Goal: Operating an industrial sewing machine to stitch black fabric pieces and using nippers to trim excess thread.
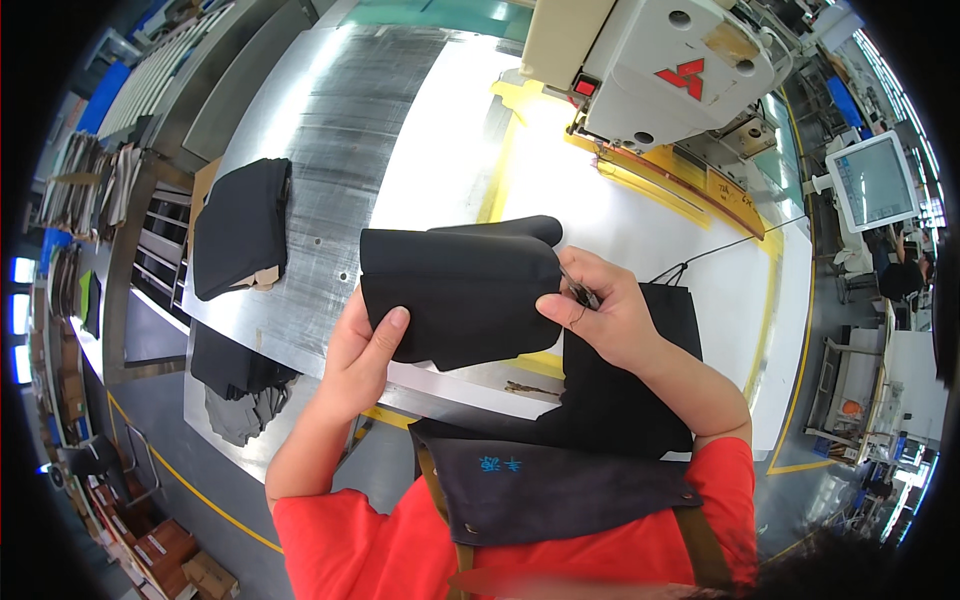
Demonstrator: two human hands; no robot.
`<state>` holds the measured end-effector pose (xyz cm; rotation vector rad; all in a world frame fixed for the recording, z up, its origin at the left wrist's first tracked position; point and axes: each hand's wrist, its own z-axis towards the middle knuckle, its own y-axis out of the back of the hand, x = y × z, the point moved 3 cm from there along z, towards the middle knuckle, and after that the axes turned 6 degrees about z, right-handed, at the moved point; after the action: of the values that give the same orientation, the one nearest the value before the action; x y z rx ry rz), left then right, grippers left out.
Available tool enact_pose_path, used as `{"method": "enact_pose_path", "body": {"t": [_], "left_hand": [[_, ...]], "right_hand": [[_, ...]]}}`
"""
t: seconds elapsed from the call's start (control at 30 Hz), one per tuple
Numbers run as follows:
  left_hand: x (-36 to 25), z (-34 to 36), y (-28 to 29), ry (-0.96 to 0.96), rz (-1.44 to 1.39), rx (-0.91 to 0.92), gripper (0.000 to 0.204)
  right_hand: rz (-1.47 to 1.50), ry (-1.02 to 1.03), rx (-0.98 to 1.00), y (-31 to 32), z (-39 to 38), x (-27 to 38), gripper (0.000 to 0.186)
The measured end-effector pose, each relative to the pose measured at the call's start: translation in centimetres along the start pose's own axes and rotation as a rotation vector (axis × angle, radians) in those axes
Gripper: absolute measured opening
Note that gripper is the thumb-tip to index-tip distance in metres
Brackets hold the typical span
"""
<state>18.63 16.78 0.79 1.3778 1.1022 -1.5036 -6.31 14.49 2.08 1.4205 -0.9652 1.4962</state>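
A folded black fabric piece (460,300) is held up in front of me, above the near edge of the worktable. My left hand (362,352) grips its left side, with the thumb on the front face and the fingers hidden behind. At the right edge, my right hand (612,312) is closed, its thumb pressing the fabric. Tucked in that same hand is a small dark metal tool (582,290), which looks like thread snips, partly covered by the fingers. Another black fabric piece (675,315) lies on the table beneath my right forearm.
A large white sewing machine head (655,75) stands at the far right over a yellow-taped white work surface (440,120). Folded black pieces (240,230) lie on the metal tabletop at left. Lower down sits a grey and black fabric pile (248,405). A screen (873,180) is at right.
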Motion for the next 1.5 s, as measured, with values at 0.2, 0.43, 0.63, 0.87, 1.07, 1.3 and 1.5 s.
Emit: {"method": "enact_pose_path", "body": {"t": [0.2,0.43,0.63,0.87,1.07,1.3,1.5], "left_hand": [[-1.1,0.3,-0.5,0.019,0.02,0.017,0.04],[-1.6,1.2,-1.3,0.009,-0.029,0.016,0.043],[-2.0,2.0,-1.9,0.001,-0.058,0.004,0.046],[-2.0,2.9,-2.1,0.036,-0.105,-0.008,0.048],[-2.2,3.1,-2.5,0.013,-0.118,-0.016,0.047],[-2.6,3.1,-2.6,-0.019,-0.103,0.014,0.045],[-2.7,3.2,-2.6,-0.017,-0.088,0.015,0.044]], "right_hand": [[0.043,-0.017,-0.011,0.4,-0.5,1.1,0.024],[0.09,0.001,-0.045,1.3,-0.8,1.5,0.029],[0.157,-0.044,-0.088,1.8,-1.0,2.4,0.031],[0.21,-0.045,-0.094,2.2,-1.0,2.3,0.029],[0.19,-0.064,-0.107,2.4,-1.1,2.1,0.028],[0.219,-0.11,-0.162,2.6,-0.7,1.9,0.025],[0.227,-0.112,-0.156,2.8,-0.6,1.7,0.023]]}}
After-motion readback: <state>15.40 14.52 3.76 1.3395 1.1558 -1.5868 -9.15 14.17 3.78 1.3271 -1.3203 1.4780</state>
